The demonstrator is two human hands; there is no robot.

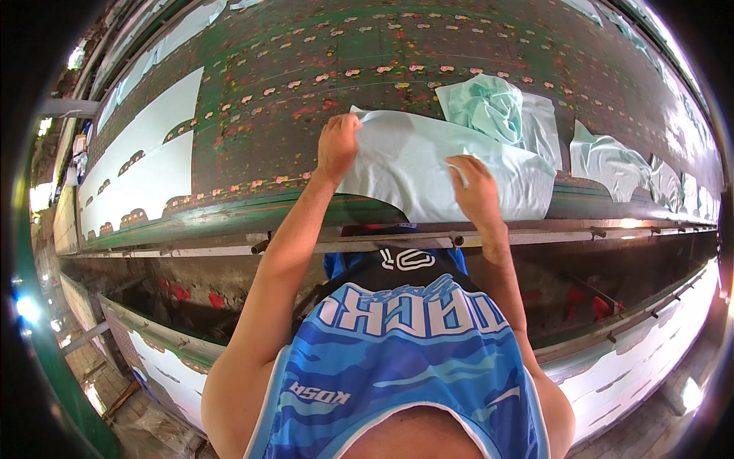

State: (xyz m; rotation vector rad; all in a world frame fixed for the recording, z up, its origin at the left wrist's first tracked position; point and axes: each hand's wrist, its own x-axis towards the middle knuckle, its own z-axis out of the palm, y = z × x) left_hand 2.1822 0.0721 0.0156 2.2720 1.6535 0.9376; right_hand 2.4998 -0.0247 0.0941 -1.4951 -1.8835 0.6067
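A pale mint fabric piece (413, 153) lies in front of me on a long dark printing table (260, 145), its near edge cut in a curve. At its far left corner my left hand (339, 147) is closed, pinching the cloth. My right hand (477, 190) hovers over or rests lightly on the right part of the same piece, thumb and fingers apart and gripping nothing; whether it touches cannot be told. Just beyond the piece sits a crumpled mint cloth bundle (483, 107), on top of another flat piece (541, 126).
Pale cut pieces (157, 164) lie flat at the left, and loose mint pieces (612, 164) at the right. A metal rail (367, 243) with short pegs runs along the table's near edge. Behind me, a second table (634, 382) carries white cloth.
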